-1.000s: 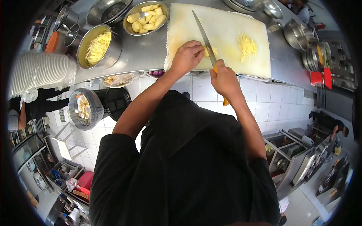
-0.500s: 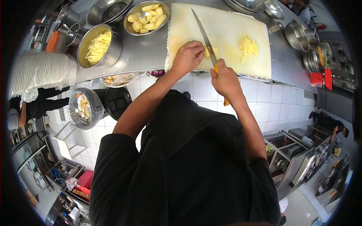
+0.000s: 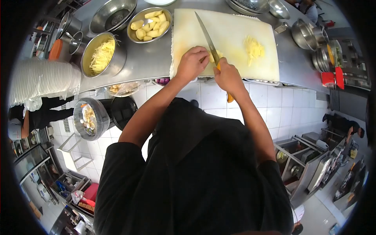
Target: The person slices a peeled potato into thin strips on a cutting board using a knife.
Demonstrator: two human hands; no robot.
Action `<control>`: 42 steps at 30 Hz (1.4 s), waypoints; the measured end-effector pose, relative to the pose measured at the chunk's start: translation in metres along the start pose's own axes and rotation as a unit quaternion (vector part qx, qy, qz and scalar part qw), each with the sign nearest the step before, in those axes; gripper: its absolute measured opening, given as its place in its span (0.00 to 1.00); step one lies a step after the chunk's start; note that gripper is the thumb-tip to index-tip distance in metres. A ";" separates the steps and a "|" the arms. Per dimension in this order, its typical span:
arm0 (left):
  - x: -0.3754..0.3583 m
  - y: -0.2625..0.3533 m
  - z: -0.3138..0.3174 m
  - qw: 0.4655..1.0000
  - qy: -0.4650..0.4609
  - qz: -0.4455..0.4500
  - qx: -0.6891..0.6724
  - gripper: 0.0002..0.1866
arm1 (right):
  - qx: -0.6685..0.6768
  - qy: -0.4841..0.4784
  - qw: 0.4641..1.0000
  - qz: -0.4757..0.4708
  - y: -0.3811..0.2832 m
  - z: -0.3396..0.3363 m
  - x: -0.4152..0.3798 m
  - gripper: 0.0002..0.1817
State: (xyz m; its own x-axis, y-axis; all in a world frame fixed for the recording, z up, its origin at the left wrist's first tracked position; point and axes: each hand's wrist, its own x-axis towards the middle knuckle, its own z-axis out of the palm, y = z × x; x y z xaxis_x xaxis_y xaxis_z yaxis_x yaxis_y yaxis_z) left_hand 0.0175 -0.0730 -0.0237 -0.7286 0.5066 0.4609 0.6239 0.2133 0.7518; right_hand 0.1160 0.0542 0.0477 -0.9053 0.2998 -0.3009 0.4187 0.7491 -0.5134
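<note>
My left hand (image 3: 192, 62) presses a yellow potato piece (image 3: 214, 57) down on the white cutting board (image 3: 231, 27), near its front edge. My right hand (image 3: 227, 76) grips the orange handle of a long knife (image 3: 206, 36), whose blade lies against the potato piece and points to the far left. A small heap of cut potato strips (image 3: 253, 48) lies on the board to the right of the blade.
A steel bowl of peeled potato chunks (image 3: 149, 24) and a pot of potato strips (image 3: 102, 55) stand left of the board. An empty steel bowl (image 3: 113, 15) and stacked white plates (image 3: 39, 78) are further left. More steel bowls (image 3: 309, 33) sit right. A bin (image 3: 89, 117) stands below the counter.
Both hands and the knife have shifted slightly left with the view; the blade stays against the potato piece. The strip heap looks more bunched.
</note>
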 end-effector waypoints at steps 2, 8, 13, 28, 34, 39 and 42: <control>0.001 0.000 -0.001 1.000 -0.002 -0.002 -0.007 0.05 | 0.031 0.001 1.000 0.005 0.000 -0.009 -0.001 0.14; 0.001 0.000 -0.001 0.999 -0.012 -0.035 -0.016 0.06 | 0.175 -0.009 0.983 0.049 0.008 -0.031 -0.017 0.15; 0.019 0.004 -0.002 0.997 -0.050 0.034 0.040 0.06 | 0.221 0.007 0.973 0.073 0.015 -0.032 -0.033 0.15; 0.064 -0.003 0.005 0.953 -0.266 0.059 0.129 0.09 | 0.117 0.130 0.984 0.017 0.034 -0.013 -0.052 0.14; 0.023 0.008 -0.022 0.997 -0.074 0.006 0.031 0.06 | 0.106 0.130 0.986 -0.007 0.019 -0.012 -0.058 0.13; -0.001 0.000 -0.018 0.998 -0.010 -0.061 -0.015 0.05 | 0.090 0.085 0.992 -0.036 0.010 -0.009 -0.063 0.12; 0.006 -0.004 -0.007 0.997 0.011 -0.063 -0.040 0.05 | 0.071 0.068 0.995 -0.031 0.007 -0.008 -0.062 0.13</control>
State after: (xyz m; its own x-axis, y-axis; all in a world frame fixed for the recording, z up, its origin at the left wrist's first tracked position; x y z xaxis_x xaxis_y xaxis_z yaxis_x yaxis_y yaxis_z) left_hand 0.0085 -0.0767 -0.0200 -0.8064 0.4620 0.3693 0.5029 0.2069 0.8392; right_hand 0.1747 0.0457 0.0689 -0.9271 0.3398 -0.1579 0.3584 0.6810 -0.6386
